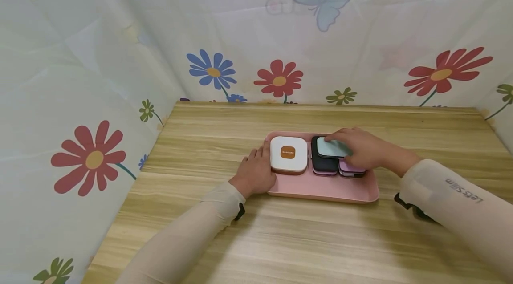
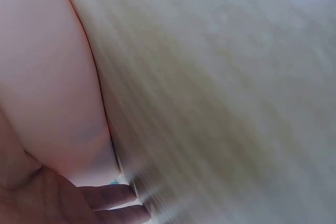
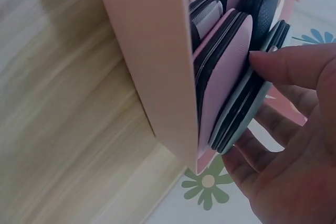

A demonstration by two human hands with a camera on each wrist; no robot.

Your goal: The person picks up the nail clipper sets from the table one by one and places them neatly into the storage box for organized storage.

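Note:
A pink tray (image 1: 320, 188) holds a white square box (image 1: 288, 166) with a brown label on its left side. To the right are stacked flat cases with zip edges: a black case (image 1: 325, 166), a lilac-pink case (image 1: 352, 167) and a light blue case (image 1: 331, 147) on top. My right hand (image 1: 366, 147) grips the light blue case, thumb at one edge and fingers at the other, as the right wrist view shows. My left hand (image 1: 255, 172) rests against the tray's left end; in the left wrist view its fingers (image 2: 113, 196) lie by the tray wall.
The tray stands on a wood-grain table (image 1: 300, 244). Behind and to the left hang white sheets (image 1: 224, 30) printed with flowers and a butterfly. In the right wrist view, more pink and dark cases sit deeper in the tray, including one with a grey woven patch (image 3: 209, 17).

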